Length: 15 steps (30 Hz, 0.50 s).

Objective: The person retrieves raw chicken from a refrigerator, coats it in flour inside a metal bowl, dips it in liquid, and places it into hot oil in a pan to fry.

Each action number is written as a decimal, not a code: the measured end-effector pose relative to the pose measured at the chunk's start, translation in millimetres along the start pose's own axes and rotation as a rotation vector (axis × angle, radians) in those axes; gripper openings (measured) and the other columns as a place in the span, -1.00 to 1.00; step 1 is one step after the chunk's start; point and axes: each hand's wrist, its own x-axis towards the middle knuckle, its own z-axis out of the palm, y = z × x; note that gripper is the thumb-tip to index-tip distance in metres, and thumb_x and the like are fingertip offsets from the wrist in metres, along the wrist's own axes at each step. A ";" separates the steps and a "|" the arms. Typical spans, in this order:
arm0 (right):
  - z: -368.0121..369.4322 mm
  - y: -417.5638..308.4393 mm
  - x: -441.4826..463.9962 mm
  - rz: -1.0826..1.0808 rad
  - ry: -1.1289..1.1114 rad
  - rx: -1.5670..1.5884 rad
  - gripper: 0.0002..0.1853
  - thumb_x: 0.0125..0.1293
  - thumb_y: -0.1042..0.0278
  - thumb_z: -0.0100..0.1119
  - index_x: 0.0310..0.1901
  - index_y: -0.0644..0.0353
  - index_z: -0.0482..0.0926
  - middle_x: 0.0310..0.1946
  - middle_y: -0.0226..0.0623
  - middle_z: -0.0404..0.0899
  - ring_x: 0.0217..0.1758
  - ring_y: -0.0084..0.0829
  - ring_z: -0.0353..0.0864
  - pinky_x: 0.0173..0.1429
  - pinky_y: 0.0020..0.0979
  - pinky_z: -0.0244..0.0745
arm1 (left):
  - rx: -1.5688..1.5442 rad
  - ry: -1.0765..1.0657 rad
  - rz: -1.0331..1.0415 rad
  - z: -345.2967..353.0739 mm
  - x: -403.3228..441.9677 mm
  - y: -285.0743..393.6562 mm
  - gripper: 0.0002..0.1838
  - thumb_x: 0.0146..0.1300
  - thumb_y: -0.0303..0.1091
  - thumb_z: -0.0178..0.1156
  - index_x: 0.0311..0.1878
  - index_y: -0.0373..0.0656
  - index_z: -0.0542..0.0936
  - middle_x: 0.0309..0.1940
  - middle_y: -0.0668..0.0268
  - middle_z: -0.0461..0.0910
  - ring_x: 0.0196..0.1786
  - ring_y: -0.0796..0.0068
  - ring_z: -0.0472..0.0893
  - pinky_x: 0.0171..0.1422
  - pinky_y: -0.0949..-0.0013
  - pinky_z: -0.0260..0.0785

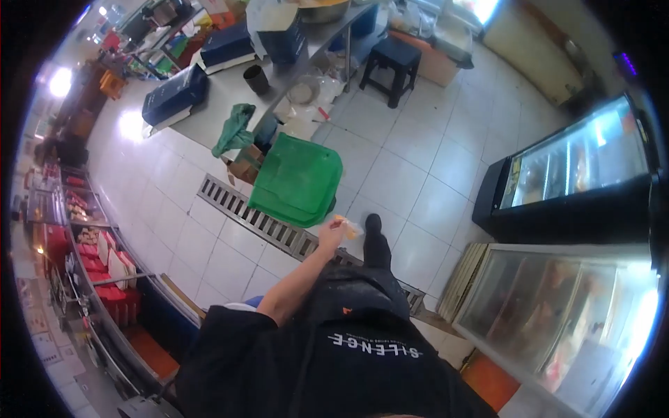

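My left hand [333,232] reaches forward with its fingers closed on a small clear plastic bag [353,230] that has something yellow-orange in it. What the yellow-orange content is, I cannot make out. Just beyond the hand stands a green trash bin [298,180] with its lid down; the bag is beside the bin's near right corner. My right hand is out of the frame.
A steel table [209,118] carries blue boxes [176,94] and a dark cup [256,80]. A green plastic bag [235,130] hangs at its edge. A floor drain grate [237,205], black stool [392,66], glass-door fridge [575,164] and display case [111,272] surround me.
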 end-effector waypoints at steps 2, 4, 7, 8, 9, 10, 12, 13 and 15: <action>-11.0 11.3 42.9 -0.002 -0.053 -0.108 -0.57 0.41 0.19 0.17 0.20 0.25 0.49 0.05 -0.12 0.60 0.18 -0.24 0.55 0.26 -0.25 0.43 | 0.022 0.019 -0.003 22.6 11.2 16.2 -0.70 0.28 -0.27 0.30 -0.06 -0.31 0.67 -0.25 0.29 0.69 -0.18 0.54 0.63 -0.04 0.45 0.45; -36.7 9.1 82.5 -0.001 -0.091 -0.167 -0.57 0.40 0.17 0.16 0.20 0.22 0.50 0.03 -0.14 0.60 0.17 -0.23 0.55 0.24 -0.24 0.44 | 0.062 0.043 0.012 44.0 32.7 37.8 -0.69 0.27 -0.26 0.30 -0.06 -0.32 0.67 -0.24 0.29 0.69 -0.17 0.53 0.63 -0.04 0.45 0.45; -84.7 -13.2 150.1 0.025 -0.109 -0.162 -0.57 0.40 0.14 0.15 0.20 0.18 0.50 -0.01 -0.15 0.61 0.15 -0.21 0.56 0.22 -0.21 0.45 | -0.085 0.168 -0.050 79.1 47.2 40.3 -0.67 0.25 -0.24 0.31 -0.06 -0.32 0.68 -0.22 0.28 0.69 -0.15 0.54 0.63 -0.02 0.45 0.44; -103.2 -27.5 179.1 0.048 -0.094 -0.118 -0.57 0.40 0.13 0.14 0.20 0.17 0.50 -0.02 -0.16 0.61 0.15 -0.21 0.56 0.22 -0.20 0.46 | -0.074 0.185 -0.068 91.4 54.3 47.8 -0.66 0.26 -0.23 0.31 -0.05 -0.32 0.67 -0.23 0.29 0.69 -0.17 0.55 0.62 -0.04 0.45 0.43; -120.0 -40.2 205.8 0.059 -0.090 -0.097 -0.57 0.40 0.12 0.14 0.20 0.15 0.50 -0.03 -0.17 0.61 0.14 -0.20 0.57 0.21 -0.20 0.46 | -0.063 0.199 -0.094 102.3 57.0 52.5 -0.66 0.27 -0.23 0.30 -0.04 -0.31 0.67 -0.24 0.31 0.68 -0.19 0.56 0.61 -0.07 0.46 0.43; -138.4 -58.0 235.3 0.086 -0.077 -0.013 -0.57 0.40 0.12 0.14 0.20 0.14 0.51 -0.04 -0.17 0.61 0.14 -0.19 0.57 0.21 -0.19 0.47 | -0.061 0.207 -0.105 110.9 59.7 55.8 -0.66 0.27 -0.23 0.30 -0.04 -0.31 0.67 -0.24 0.31 0.68 -0.19 0.56 0.61 -0.07 0.46 0.43; -170.4 -99.2 304.0 0.107 -0.101 0.356 -0.57 0.40 0.10 0.13 0.21 0.11 0.51 -0.06 -0.18 0.62 0.13 -0.18 0.57 0.19 -0.17 0.47 | -0.106 0.252 -0.246 121.9 72.3 66.5 -0.64 0.29 -0.21 0.28 0.00 -0.30 0.65 -0.31 0.36 0.63 -0.29 0.62 0.53 -0.20 0.48 0.35; -185.1 -123.2 341.3 -0.098 -0.292 0.770 -0.45 0.46 -0.09 0.00 0.33 0.05 0.41 0.21 -0.10 0.54 0.31 -0.16 0.48 0.34 -0.05 0.34 | -0.123 0.269 -0.318 125.4 77.6 69.8 -0.63 0.30 -0.20 0.28 0.02 -0.30 0.65 -0.35 0.39 0.61 -0.34 0.64 0.49 -0.27 0.49 0.32; -271.6 -257.2 262.3 -0.210 -0.761 1.309 -0.17 0.44 -0.44 -0.36 0.55 -0.02 0.02 0.56 -0.16 0.04 0.62 -0.14 -0.06 0.61 0.00 -0.25 | -0.184 0.254 -0.373 126.7 89.7 63.7 -0.63 0.31 -0.20 0.26 0.05 -0.26 0.64 -0.37 0.39 0.60 -0.39 0.66 0.46 -0.32 0.48 0.30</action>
